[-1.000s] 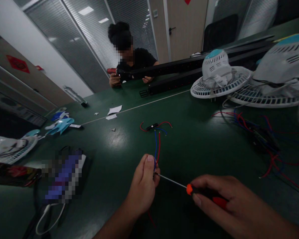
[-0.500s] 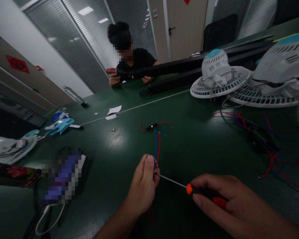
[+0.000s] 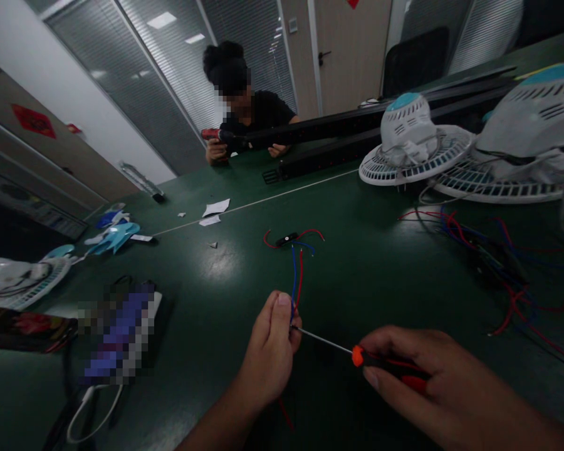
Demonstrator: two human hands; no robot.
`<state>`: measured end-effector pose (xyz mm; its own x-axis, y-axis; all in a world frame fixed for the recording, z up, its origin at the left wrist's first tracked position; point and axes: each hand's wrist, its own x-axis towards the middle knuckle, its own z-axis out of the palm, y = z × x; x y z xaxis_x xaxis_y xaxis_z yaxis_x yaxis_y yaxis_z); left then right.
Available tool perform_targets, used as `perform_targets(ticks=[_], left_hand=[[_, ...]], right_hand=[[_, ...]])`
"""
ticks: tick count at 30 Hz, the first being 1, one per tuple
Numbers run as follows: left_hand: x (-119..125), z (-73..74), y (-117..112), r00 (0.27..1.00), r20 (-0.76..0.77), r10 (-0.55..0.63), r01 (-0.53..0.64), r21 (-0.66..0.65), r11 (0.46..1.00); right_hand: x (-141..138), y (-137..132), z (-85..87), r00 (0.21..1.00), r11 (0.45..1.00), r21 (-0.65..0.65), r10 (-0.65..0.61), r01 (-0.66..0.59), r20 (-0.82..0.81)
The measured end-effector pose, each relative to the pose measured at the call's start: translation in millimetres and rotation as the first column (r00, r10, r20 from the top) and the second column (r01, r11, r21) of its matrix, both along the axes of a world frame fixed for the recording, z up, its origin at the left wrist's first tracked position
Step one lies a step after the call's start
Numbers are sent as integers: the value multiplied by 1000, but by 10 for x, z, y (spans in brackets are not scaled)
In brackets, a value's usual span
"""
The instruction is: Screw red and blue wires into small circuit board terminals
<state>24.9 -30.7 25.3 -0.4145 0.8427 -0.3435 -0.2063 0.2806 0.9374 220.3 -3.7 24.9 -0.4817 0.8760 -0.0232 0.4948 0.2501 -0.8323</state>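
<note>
My left hand point(image 3: 273, 341) is closed around a small part that its fingers mostly hide. A blue wire point(image 3: 294, 269) and a red wire point(image 3: 301, 275) stick out of the top of that grip, with bare ends pointing away from me. Another bit of red wire point(image 3: 286, 413) shows below the hand. In my right hand point(image 3: 418, 369) is a screwdriver point(image 3: 326, 342) with a black and red handle and an orange collar. Its thin shaft reaches left, and the tip meets the held part at my left fingertips. Beyond lies a small black module point(image 3: 287, 239) with red and blue leads.
White fan housings point(image 3: 411, 141) stand at the right, near a tangle of red and blue wires point(image 3: 514, 300). Paper scraps point(image 3: 216, 207) and blue plastic pieces point(image 3: 117, 237) lie left. Across the table, a person holds a red drill point(image 3: 211, 134) against long black bars point(image 3: 329, 128).
The screwdriver handle has turned slightly in my right hand, its red stripes now sitting differently. My left hand and the wires stay nearly in place.
</note>
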Motion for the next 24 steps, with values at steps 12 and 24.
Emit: perform_targets(ticks=[12, 24], left_hand=[[4, -31, -23, 999, 6, -36, 36, 20, 999], [3, -7, 5, 1000, 14, -17, 17, 23, 1000]], right_hand=[[20, 47, 118, 980, 987, 25, 154, -158, 123], [-11, 36, 112, 976, 977, 25, 209, -211, 60]])
